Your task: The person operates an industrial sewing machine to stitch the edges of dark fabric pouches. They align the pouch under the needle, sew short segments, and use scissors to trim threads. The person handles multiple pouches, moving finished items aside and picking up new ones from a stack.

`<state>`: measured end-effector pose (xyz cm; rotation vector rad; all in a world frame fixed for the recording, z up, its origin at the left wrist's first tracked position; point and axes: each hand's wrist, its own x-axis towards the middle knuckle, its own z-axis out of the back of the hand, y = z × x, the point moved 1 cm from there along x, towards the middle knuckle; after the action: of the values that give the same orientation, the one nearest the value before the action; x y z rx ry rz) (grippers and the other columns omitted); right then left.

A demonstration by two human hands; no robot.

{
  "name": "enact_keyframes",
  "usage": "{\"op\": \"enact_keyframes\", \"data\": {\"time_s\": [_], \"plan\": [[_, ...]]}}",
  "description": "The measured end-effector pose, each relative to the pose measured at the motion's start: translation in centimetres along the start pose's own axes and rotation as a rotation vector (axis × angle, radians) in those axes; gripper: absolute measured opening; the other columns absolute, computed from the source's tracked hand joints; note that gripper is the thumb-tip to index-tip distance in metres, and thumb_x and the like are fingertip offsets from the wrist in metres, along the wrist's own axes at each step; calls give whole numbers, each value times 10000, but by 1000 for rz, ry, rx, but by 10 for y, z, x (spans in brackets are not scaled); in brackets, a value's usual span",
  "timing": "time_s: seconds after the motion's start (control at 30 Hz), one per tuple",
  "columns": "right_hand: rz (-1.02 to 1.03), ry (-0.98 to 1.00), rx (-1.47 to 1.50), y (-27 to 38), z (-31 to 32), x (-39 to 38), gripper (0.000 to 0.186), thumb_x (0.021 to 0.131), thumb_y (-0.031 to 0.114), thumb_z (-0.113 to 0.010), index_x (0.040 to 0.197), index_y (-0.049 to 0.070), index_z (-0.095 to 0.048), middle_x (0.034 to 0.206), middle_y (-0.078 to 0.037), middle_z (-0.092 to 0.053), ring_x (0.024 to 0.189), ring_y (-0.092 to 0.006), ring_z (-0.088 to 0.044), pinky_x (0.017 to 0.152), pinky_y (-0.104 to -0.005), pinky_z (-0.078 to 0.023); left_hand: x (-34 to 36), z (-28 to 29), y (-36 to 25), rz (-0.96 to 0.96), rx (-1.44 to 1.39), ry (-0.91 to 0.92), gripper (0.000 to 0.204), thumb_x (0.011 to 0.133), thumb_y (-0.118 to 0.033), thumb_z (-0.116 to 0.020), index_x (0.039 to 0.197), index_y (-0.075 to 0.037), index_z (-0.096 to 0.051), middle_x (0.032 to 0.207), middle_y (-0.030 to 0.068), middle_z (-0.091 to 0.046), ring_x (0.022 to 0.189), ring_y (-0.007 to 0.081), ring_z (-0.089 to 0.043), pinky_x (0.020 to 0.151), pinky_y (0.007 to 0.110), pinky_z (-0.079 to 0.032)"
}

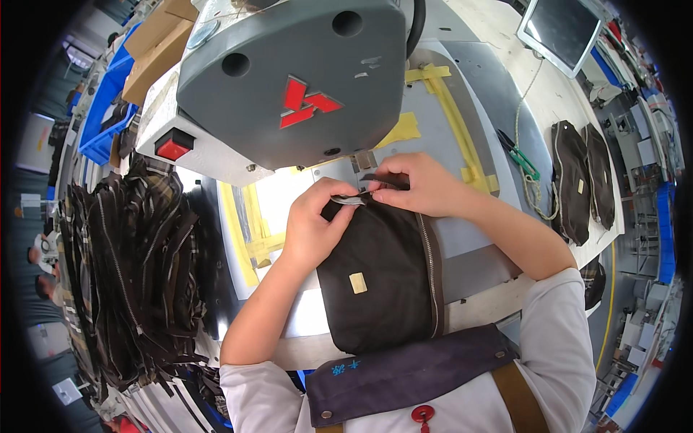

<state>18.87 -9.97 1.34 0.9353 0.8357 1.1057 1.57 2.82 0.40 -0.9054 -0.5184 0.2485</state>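
Observation:
A dark brown fabric piece (379, 281) with a zipper down its right side and a small pale label lies below the sewing machine head (253, 101). My left hand (321, 216) pinches its top edge beside a short light-grey strip (350, 200). To the right of it and slightly higher, my right hand (408, 187) grips a dark strip (379, 178) at the same edge, fingers curled. The piece rests on a plate with yellow tape (469, 144), just short of the metal part under the head.
A heap of dark zippered pieces (130, 267) is at left, below blue bins (97, 144) and cardboard (144, 58). Right are two finished-looking pouches (570, 187), green-handled snips (523, 160), a cord and a tablet (559, 32). Other people are partly visible at far left.

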Motion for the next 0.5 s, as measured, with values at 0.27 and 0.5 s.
{"op": "enact_keyframes", "data": {"time_s": [0.27, 0.5], "plan": [[135, -98, -75, 1, -9, 0, 175, 807, 135, -725, 894, -5, -666, 832, -94, -664, 746, -182, -618, 703, -309, -493, 4, 0, -5, -242, 178, -130, 316, 687, 41, -751, 953, -75, -626, 1028, 74, -630, 738, 238, -646, 628, 333, -539], [185, -106, -53, 3, -11, -2, 174, 804, 133, -735, 889, -3, -666, 826, -75, -659, 764, -175, -617, 716, -303, -495, 2, 3, 1, -308, 286, -50, 268, 690, 19, -754, 912, -66, -633, 1095, 44, -596, 669, 178, -627, 577, 315, -532]]}}
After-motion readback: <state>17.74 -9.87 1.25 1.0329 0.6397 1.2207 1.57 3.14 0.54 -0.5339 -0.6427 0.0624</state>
